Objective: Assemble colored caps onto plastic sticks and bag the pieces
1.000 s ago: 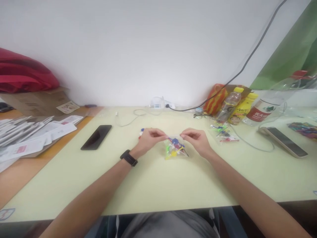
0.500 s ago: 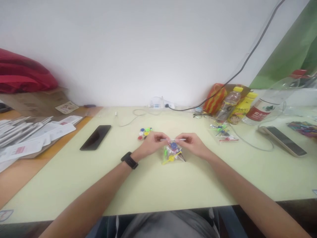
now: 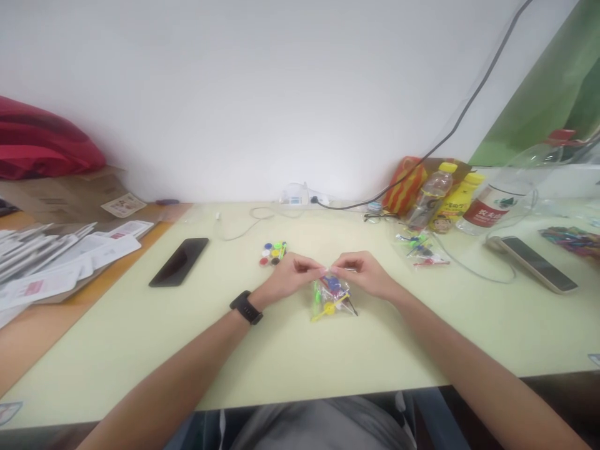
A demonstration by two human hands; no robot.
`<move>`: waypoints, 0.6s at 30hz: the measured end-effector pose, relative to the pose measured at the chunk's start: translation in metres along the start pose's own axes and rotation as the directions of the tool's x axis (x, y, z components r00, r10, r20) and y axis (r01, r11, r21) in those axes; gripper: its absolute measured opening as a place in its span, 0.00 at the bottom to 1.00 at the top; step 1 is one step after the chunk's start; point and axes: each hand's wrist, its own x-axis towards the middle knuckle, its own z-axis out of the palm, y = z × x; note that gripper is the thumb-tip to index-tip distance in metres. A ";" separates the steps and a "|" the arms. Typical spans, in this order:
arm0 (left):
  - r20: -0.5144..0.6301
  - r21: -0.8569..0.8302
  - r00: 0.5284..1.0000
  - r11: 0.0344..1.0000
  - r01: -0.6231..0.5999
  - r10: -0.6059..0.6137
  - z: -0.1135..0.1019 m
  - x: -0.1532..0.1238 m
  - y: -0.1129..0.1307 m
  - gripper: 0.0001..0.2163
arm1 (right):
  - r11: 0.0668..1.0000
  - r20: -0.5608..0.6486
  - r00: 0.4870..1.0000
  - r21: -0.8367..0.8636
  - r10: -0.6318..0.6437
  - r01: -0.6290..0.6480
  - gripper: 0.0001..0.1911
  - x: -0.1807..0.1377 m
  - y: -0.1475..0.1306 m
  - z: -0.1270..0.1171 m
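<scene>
Between my hands hangs a small clear plastic bag (image 3: 334, 300) with yellow, green, blue and dark plastic pieces inside. My left hand (image 3: 291, 275), with a black watch on its wrist, pinches the bag's top edge. From the other side my right hand (image 3: 362, 272) pinches the same edge, the two thumbs almost meeting. The bag's lower part is at or just above the table; I cannot tell which. Just beyond my left hand lies a cluster of small coloured discs (image 3: 273, 253), partly hidden by the fingers.
On the left are a black phone (image 3: 179, 262) and a pile of white packets (image 3: 70, 262). Another bag of coloured pieces (image 3: 424, 250) lies right, near a drink bottle (image 3: 430, 197), a large jug (image 3: 490, 209) and a second phone (image 3: 539, 264). A power strip (image 3: 295, 194) sits by the wall.
My fingertips have come closer together along the bag's top edge. The bag has shifted slightly down and right in view, its bottom spreading a little.
</scene>
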 end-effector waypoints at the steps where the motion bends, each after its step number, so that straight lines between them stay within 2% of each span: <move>1: 0.005 0.008 1.000 1.000 0.004 -0.004 0.000 0.000 0.000 0.11 | 1.000 0.001 1.000 -0.010 0.003 -0.003 0.15 0.000 0.000 0.000; 5: -0.038 0.023 0.999 1.000 0.015 -0.014 0.000 0.001 -0.002 0.12 | 0.998 -0.007 1.000 -0.070 -0.006 0.006 0.15 0.000 -0.001 -0.002; 12: -0.083 0.025 0.996 1.000 -0.012 0.014 0.002 0.000 0.000 0.13 | 0.935 0.016 0.995 -0.341 -0.098 0.098 0.14 -0.012 -0.020 -0.016; 15: -0.147 0.097 0.989 0.995 0.005 0.009 -0.004 0.001 -0.001 0.14 | 0.863 -0.001 0.991 -0.492 -0.137 0.119 0.13 -0.028 -0.026 -0.037; 18: -0.230 0.176 0.973 0.984 0.038 0.004 -0.007 0.002 -0.002 0.15 | 0.711 -0.059 0.962 -0.686 -0.266 0.155 0.12 -0.056 -0.026 -0.066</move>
